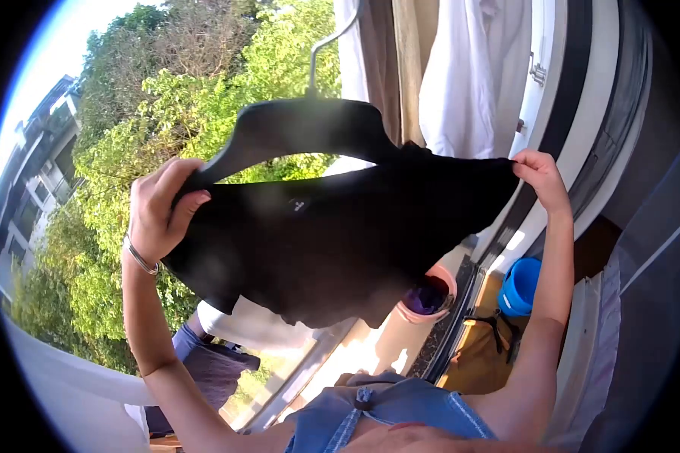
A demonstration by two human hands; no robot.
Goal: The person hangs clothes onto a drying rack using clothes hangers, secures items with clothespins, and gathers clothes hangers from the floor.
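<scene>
While the left fingers (pixel 193 199) grip a dark hanger (pixel 310 121) and black garment (pixel 317 234), right fingers (pixel 527 163) pinching the garment's far edge, greenery (pixel 159 113) behind.

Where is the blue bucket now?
In the head view, the blue bucket stands on the floor at lower right, beside the right forearm and right of the pink bucket.

Garment (pixel 317 241) on hanger (pixel 310 121), trees (pixel 128 151) behind, hanging cloths (pixel 461 90) behind right, buckets (pixel 518 288) below

Daylight: bright, strongest beyond the left hand (pixel 161 208)
Garment (pixel 332 234): deep shadow, hazy blotches
Edges: curved, black-rimmed
</scene>
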